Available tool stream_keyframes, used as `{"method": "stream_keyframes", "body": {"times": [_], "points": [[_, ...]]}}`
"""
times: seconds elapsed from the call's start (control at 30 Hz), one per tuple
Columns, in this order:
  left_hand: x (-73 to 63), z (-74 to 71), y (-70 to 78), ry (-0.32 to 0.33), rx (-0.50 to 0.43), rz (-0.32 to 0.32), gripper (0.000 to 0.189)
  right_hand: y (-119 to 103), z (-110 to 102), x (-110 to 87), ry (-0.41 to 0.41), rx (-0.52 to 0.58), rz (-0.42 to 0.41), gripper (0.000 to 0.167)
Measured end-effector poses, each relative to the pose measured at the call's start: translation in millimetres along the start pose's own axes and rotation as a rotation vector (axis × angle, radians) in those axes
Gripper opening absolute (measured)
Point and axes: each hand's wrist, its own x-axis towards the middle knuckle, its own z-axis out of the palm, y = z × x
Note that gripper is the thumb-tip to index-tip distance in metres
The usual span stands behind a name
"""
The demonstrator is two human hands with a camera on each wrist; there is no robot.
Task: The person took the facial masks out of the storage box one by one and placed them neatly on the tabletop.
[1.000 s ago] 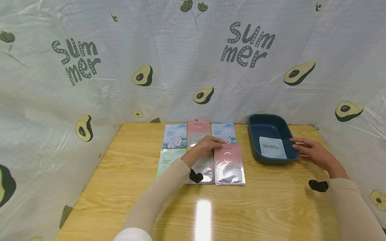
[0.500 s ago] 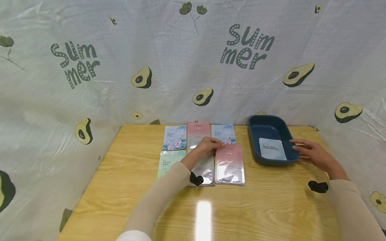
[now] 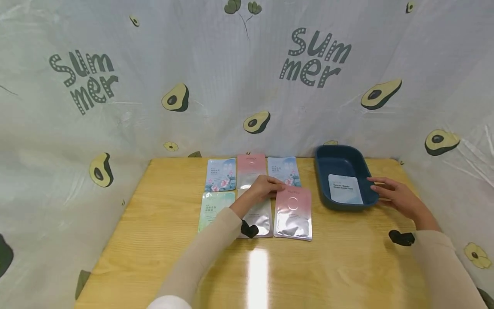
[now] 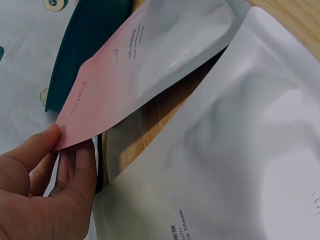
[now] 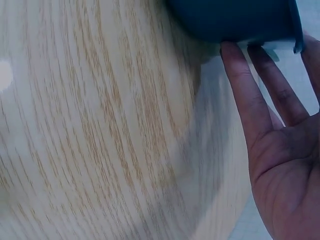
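A pink and silver face mask packet is pinched at its top left corner between the thumb and fingers of my left hand. In the left wrist view that corner is raised, and the packet slants above the table. Beside it, a second pink and silver packet lies partly under my left wrist. My right hand touches the right side of a dark blue bin, its fingers fairly straight against the wall. Inside the bin lies a white and pale blue packet.
Behind my left hand are a blue flowered packet, another pink packet and a second blue flowered one. A green packet lies front left, partly behind my sleeve. Patterned cloth borders the wooden table.
The pink packet in my left hand has shifted slightly right and turned a little against its neighbours. My right hand stays at the bin. The head view has swung slightly.
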Motion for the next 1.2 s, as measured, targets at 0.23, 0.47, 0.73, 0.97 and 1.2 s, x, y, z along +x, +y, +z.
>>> {"method": "stream_keyframes", "body": {"times": [0.23,0.47,0.73,0.97,1.2], "points": [[10.6,2.7,28.5,0.027,0.043,0.083,0.022,-13.9,-12.6,8.0,0.011,0.004,-0.022,0.045],[9.4,5.9,28.5,0.012,0.095,0.091,0.021,-12.8,-12.4,8.8,-0.016,-0.023,-0.006,0.047],[3.3,6.3,23.9,0.049,0.134,0.062,0.019,-5.8,-11.7,5.5,-0.042,-0.004,0.011,0.049],[0.8,3.9,13.1,0.076,0.155,0.057,0.018,1.6,-8.5,3.9,-0.061,-0.003,-0.017,0.046],[-1.9,1.9,5.4,0.121,0.154,0.044,0.017,-1.3,-4.9,6.0,-0.070,-0.011,-0.052,0.044]]}}
